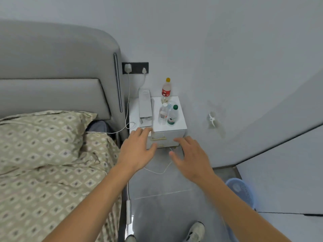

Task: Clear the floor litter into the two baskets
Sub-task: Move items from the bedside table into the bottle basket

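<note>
Your left hand [138, 151] and right hand [190, 157] reach out with loose, empty fingers. No litter shows on the floor [166, 198]. The blue basket [243, 191] sits by your right arm; it looks light, so grab its rim

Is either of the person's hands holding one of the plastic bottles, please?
No, the left hand and right hand hang open in front of the white nightstand, apart from the bottles standing on it.
</note>
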